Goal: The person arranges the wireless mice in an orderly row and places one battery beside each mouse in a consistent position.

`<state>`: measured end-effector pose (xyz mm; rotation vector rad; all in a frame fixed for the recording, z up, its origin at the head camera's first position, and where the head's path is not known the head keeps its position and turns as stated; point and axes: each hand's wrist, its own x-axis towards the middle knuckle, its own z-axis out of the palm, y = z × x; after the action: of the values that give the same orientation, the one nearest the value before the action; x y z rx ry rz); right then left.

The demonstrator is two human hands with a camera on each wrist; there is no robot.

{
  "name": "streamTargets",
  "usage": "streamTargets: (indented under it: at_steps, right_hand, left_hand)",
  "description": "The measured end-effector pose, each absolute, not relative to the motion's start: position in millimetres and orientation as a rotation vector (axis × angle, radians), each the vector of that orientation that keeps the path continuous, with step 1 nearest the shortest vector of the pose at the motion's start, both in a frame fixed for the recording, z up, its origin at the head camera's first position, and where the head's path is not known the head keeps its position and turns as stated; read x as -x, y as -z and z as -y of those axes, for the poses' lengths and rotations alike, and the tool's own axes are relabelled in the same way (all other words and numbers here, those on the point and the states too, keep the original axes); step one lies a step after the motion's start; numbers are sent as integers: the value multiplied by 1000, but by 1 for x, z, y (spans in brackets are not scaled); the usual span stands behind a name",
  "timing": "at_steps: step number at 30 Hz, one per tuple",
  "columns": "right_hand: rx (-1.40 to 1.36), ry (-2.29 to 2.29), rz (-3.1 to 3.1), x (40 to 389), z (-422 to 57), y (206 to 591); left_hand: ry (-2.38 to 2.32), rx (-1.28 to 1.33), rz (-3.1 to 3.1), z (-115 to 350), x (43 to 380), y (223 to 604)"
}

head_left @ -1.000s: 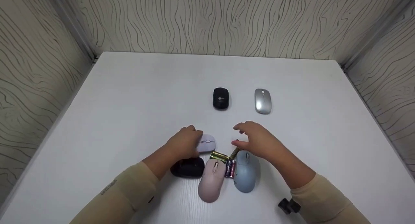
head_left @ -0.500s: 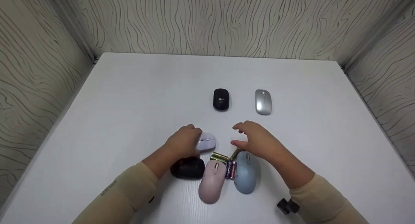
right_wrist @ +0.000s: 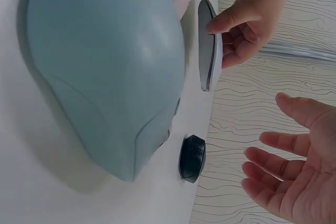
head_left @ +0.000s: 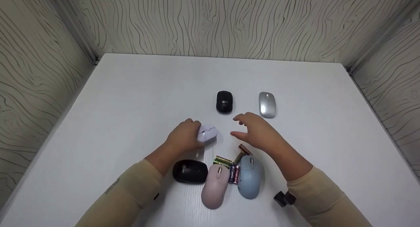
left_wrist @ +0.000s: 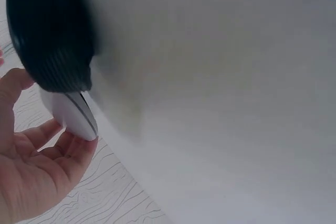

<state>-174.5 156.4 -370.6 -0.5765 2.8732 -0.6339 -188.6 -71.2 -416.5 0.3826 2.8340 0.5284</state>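
Observation:
My left hand (head_left: 183,136) grips a pale lavender computer mouse (head_left: 208,133) between thumb and fingers. In the right wrist view the mouse (right_wrist: 208,51) is tilted, its grey underside showing. To its right, my right hand (head_left: 257,130) hovers with spread, slightly bent fingers and holds nothing. Below the hands, several small batteries (head_left: 223,161) lie between a pink mouse (head_left: 215,187) and a light blue mouse (head_left: 250,179). A black mouse (head_left: 190,171) lies sideways to the left of the pink one. In the left wrist view that black mouse (left_wrist: 50,30) partly hides the lavender one.
Farther back on the white table (head_left: 147,89) lie another black mouse (head_left: 224,102) and a silver mouse (head_left: 267,104), side by side with a gap. Patterned walls (head_left: 203,23) border the table at the back and both sides. Black wrist hardware (head_left: 284,199) hangs by the right sleeve.
My left hand has moved away from me with the lavender mouse, which now tilts. My right hand has shifted forward too, uncovering a battery with a reddish-brown end.

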Motion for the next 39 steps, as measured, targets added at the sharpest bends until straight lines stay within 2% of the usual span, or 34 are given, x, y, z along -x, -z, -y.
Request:
streamTargets:
  at_steps: [22, 39]
  right_hand:
    - [436, 743, -2896, 231, -123, 365]
    - [364, 748, -2890, 245, -111, 367]
  left_hand:
    - [-576, 64, -2954, 76, 261, 410]
    - [-685, 328, -2898, 88, 299, 415]
